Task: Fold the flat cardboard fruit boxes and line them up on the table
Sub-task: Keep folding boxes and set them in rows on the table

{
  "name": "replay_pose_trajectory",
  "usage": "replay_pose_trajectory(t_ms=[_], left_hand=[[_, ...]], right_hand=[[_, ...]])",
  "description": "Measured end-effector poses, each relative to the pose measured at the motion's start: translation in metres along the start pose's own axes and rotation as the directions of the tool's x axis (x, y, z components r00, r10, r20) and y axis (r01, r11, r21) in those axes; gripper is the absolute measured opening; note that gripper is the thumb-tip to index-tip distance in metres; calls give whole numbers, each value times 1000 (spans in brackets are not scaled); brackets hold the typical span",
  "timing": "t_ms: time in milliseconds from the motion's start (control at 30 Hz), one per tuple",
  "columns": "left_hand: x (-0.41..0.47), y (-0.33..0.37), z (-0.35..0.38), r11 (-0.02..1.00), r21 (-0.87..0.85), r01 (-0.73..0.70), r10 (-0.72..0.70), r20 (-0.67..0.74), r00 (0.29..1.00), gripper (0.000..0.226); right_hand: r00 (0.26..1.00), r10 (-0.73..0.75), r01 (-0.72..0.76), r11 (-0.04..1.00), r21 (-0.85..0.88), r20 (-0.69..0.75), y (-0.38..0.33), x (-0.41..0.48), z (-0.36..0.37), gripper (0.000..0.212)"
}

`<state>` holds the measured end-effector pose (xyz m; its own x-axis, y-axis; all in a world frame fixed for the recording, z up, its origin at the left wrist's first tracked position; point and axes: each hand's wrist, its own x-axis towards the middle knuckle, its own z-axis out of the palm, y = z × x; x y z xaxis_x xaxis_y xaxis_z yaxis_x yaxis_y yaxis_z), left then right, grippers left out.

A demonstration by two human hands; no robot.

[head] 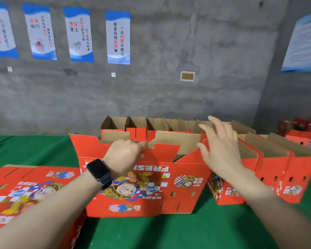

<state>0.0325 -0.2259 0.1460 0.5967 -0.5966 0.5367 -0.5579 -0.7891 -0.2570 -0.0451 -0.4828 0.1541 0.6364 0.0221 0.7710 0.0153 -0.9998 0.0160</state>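
Observation:
A red printed fruit box [151, 187] stands partly folded in the middle of the green table [196, 230]. My left hand [124, 155], with a dark watch on the wrist, grips the top edge of its near wall. My right hand [221, 146] hovers over the box's right end, fingers spread, touching nothing that I can see. Folded boxes [269, 168] stand in a line to the right. A second row of folded boxes [144, 126] stands behind, along the wall. A stack of flat boxes [29, 191] lies at the left.
A grey concrete wall [169, 90] with several posters rises right behind the table. More red boxes [305, 128] are piled at the far right, beyond the table. Bare green cloth shows at the far left and along the near edge.

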Motion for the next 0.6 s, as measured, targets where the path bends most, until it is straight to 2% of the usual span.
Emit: replay_pose_trajectory(t_ms=[33,67,100,133,200,300,333,400,500,567,600], left_hand=[[4,5,1,1000,-16,11,-11,15,1000,24],[7,9,2,999,-33,23,-22,30,999,24],[9,13,2,998,-45,31,-29,43,999,25],[11,18,2,998,-53,30,-27,50,998,26],[11,29,3,999,-48,-4,6,47,999,27],[6,43,7,1000,-13,-21,22,69,997,29],[4,46,9,1000,-12,-14,15,84,996,30],[-2,49,15,1000,-31,-5,8,97,995,33],[-11,54,22,999,-46,-3,9,115,993,35],[-17,56,25,999,-50,12,-5,152,988,35],[-20,55,26,999,-44,25,-17,168,986,34]], right_hand=[[997,-14,18,998,57,-80,-4,-6,3,51],[996,-13,25,990,140,-89,-7,-12,9,49],[1000,12,-12,968,249,-1,-10,-16,14,48],[987,42,-95,930,354,155,-15,-20,20,48],[900,66,-288,834,471,432,-20,-25,32,40],[796,36,-497,608,619,604,-18,-26,44,24],[761,5,-538,563,627,649,-16,-26,47,21],[672,-48,-591,566,574,739,-12,-29,51,25],[573,-60,-619,622,480,817,-11,-38,63,51],[553,-59,-583,685,437,831,-11,-44,71,64],[566,-65,-564,696,444,822,-12,-46,74,68]])
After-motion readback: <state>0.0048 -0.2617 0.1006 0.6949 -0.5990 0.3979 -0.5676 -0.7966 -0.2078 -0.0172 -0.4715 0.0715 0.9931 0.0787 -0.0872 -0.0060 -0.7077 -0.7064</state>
